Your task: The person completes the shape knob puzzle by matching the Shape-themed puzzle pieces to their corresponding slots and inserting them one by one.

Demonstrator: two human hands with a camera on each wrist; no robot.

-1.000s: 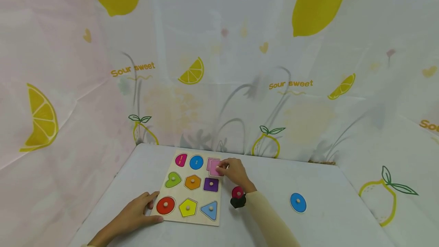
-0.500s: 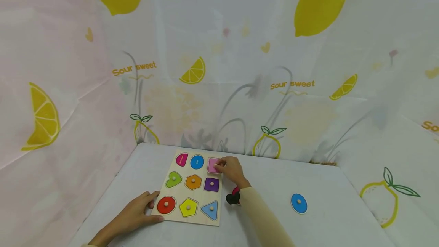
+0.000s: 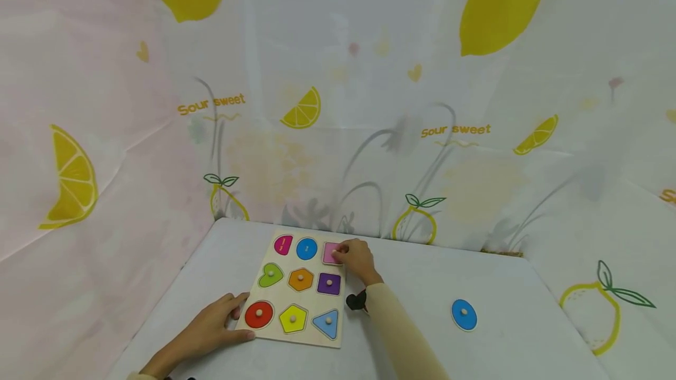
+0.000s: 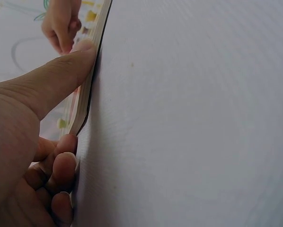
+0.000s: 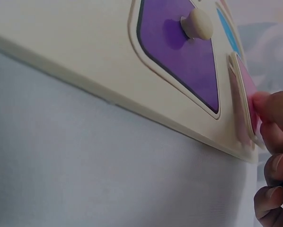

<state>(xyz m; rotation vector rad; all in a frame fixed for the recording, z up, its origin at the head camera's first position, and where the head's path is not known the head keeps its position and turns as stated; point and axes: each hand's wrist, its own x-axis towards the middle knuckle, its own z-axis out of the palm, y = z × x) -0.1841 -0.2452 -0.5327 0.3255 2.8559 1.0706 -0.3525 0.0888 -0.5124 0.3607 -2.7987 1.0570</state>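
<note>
A wooden peg puzzle board (image 3: 280, 336) lies flat on the table. My left hand (image 3: 211, 327) holds its near left corner, thumb along the near edge and curled fingers at the left side; in the left wrist view the thumb (image 4: 61, 75) touches the board's edge. At the far right corner my right hand (image 3: 359, 260) pinches a pink square puzzle piece (image 3: 330, 251) by its knob, over the pink square recess. The right wrist view shows this pink piece (image 5: 248, 94) tilted, partly raised off the board, beside the purple square piece (image 3: 329, 285). Fingers hide the knob.
A blue round knobbed piece (image 3: 465, 315) lies apart on the table (image 3: 507, 292) at the right. Green heart (image 3: 270, 275), orange hexagon (image 3: 300, 280), red circle (image 3: 259, 314), yellow pentagon (image 3: 293, 318) and blue triangle (image 3: 327, 324) sit in the board. A printed cloth backdrop rises behind.
My right hand has moved the pink square slightly up and left, from overlapping its recess to lining up over it. The sleeve now hides the dark pink piece. My left hand stays at the corner.
</note>
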